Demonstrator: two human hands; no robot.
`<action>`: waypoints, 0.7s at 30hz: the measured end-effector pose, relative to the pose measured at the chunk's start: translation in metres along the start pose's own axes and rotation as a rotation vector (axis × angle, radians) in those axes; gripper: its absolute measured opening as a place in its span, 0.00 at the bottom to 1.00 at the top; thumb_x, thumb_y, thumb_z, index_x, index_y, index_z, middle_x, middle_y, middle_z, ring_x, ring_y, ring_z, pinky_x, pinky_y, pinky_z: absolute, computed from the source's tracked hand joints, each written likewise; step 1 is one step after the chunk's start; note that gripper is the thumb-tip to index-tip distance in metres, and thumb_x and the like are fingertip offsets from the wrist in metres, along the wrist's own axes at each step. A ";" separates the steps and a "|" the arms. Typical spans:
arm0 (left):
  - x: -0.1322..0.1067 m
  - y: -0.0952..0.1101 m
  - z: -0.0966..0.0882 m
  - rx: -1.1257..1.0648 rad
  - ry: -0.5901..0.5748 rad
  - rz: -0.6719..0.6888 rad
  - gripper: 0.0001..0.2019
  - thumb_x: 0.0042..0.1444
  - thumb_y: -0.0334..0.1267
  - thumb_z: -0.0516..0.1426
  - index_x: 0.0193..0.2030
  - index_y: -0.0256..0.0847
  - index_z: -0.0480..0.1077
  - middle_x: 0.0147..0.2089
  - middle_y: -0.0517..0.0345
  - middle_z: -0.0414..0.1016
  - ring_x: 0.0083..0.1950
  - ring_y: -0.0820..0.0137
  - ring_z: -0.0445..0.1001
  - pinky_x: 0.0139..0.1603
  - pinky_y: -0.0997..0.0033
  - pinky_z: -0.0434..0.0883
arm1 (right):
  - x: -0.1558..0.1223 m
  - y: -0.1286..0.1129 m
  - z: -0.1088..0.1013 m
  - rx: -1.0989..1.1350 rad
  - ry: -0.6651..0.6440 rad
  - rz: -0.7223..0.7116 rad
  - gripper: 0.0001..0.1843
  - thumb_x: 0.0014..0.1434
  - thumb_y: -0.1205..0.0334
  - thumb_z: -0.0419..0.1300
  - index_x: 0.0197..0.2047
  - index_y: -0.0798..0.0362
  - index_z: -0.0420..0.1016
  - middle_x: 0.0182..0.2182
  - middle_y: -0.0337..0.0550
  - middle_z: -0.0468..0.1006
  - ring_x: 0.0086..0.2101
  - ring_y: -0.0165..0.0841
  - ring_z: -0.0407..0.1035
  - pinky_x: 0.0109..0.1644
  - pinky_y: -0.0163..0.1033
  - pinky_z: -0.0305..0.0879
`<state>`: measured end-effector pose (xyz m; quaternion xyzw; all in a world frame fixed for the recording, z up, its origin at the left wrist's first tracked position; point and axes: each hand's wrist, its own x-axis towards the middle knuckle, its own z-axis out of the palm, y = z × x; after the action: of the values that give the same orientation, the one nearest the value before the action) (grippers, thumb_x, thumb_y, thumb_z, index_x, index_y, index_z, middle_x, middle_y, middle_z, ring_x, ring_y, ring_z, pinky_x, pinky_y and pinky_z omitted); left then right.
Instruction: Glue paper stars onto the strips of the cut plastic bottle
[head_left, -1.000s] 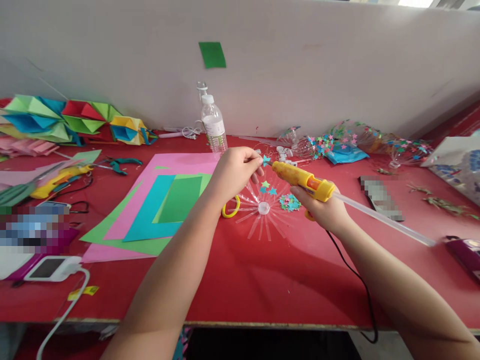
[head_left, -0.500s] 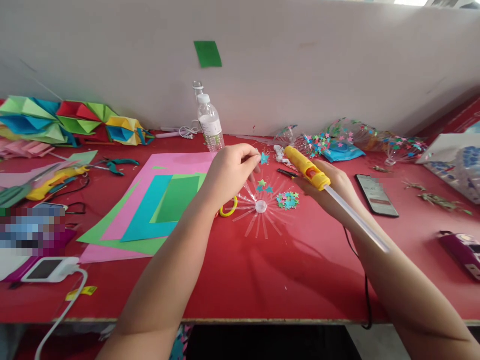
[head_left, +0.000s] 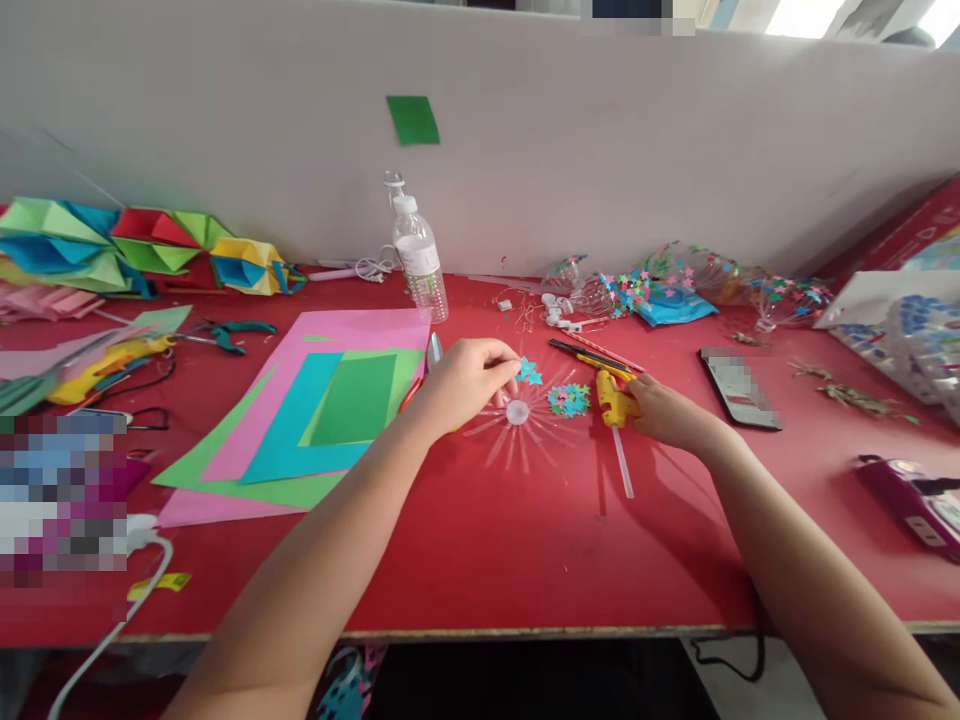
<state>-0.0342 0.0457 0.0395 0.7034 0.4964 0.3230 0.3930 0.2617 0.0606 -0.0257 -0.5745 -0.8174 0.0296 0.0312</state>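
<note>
My left hand [head_left: 480, 378] is closed in a pinch, low over the table, with a blue paper star [head_left: 525, 368] at its fingertips. Under and beside those fingers a clear plastic piece [head_left: 517, 412] spreads its cut strips flat around a round centre. A small heap of green, blue and pink stars [head_left: 568, 400] lies to its right. My right hand [head_left: 664, 412] has its fingers around the yellow hot glue gun [head_left: 613, 402], which is low at the table with a clear glue stick [head_left: 622, 462] sticking out toward me. The fingers partly hide its handle.
Coloured paper sheets [head_left: 352, 400] are stacked at the left, near a plastic bottle [head_left: 420, 260]. Behind the glue gun lie dark slim tools [head_left: 589, 353] and star-covered clear plastic pieces [head_left: 626, 290]. A phone [head_left: 739, 388] is on the right.
My left hand has come down with the blue star, toward the plastic strips. My right hand has lowered the glue gun to the table and turned it.
</note>
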 end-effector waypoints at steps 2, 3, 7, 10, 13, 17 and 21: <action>0.001 -0.002 0.002 -0.031 -0.047 -0.007 0.08 0.59 0.35 0.54 0.29 0.37 0.70 0.28 0.59 0.76 0.22 0.78 0.71 0.24 0.78 0.65 | -0.001 -0.001 -0.004 -0.037 -0.026 0.033 0.14 0.46 0.72 0.62 0.39 0.56 0.74 0.36 0.52 0.76 0.36 0.41 0.73 0.37 0.42 0.67; 0.001 -0.003 0.003 -0.052 -0.070 -0.014 0.08 0.58 0.34 0.54 0.29 0.37 0.70 0.28 0.58 0.76 0.22 0.79 0.70 0.24 0.79 0.65 | -0.002 -0.005 -0.009 -0.054 -0.024 0.041 0.15 0.47 0.70 0.62 0.41 0.56 0.74 0.39 0.54 0.76 0.40 0.45 0.72 0.40 0.45 0.68; 0.002 -0.002 0.003 -0.161 -0.166 -0.074 0.09 0.58 0.33 0.55 0.27 0.37 0.69 0.26 0.58 0.75 0.21 0.79 0.68 0.21 0.79 0.62 | -0.003 -0.040 -0.036 0.019 0.261 -0.193 0.10 0.58 0.68 0.57 0.44 0.55 0.72 0.43 0.52 0.75 0.45 0.43 0.69 0.48 0.47 0.66; 0.002 0.000 0.002 -0.253 -0.246 -0.139 0.09 0.58 0.33 0.55 0.26 0.36 0.70 0.23 0.59 0.73 0.20 0.79 0.67 0.20 0.79 0.59 | 0.001 -0.073 -0.053 0.088 0.472 -0.535 0.06 0.63 0.68 0.54 0.40 0.55 0.71 0.38 0.48 0.76 0.39 0.38 0.68 0.45 0.43 0.65; 0.001 0.003 0.001 -0.309 -0.292 -0.171 0.09 0.57 0.33 0.55 0.26 0.36 0.70 0.22 0.59 0.72 0.19 0.79 0.65 0.19 0.79 0.57 | 0.009 -0.092 -0.058 0.033 0.560 -0.704 0.08 0.66 0.66 0.51 0.38 0.54 0.71 0.35 0.48 0.76 0.36 0.37 0.66 0.42 0.43 0.64; -0.002 0.008 0.000 -0.346 -0.298 -0.177 0.10 0.55 0.34 0.56 0.23 0.37 0.68 0.21 0.58 0.71 0.19 0.79 0.63 0.19 0.77 0.57 | 0.016 -0.096 -0.055 0.089 0.582 -0.735 0.08 0.66 0.65 0.51 0.38 0.53 0.71 0.34 0.47 0.76 0.35 0.36 0.67 0.41 0.42 0.64; -0.002 0.012 -0.001 -0.349 -0.295 -0.179 0.10 0.53 0.35 0.57 0.22 0.38 0.68 0.21 0.59 0.69 0.19 0.79 0.61 0.20 0.75 0.56 | 0.018 -0.096 -0.054 0.240 0.569 -0.739 0.07 0.66 0.63 0.53 0.39 0.52 0.71 0.36 0.47 0.77 0.37 0.36 0.68 0.42 0.43 0.65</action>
<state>-0.0305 0.0414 0.0506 0.6175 0.4307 0.2614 0.6041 0.1707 0.0457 0.0360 -0.2230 -0.9167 -0.0476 0.3281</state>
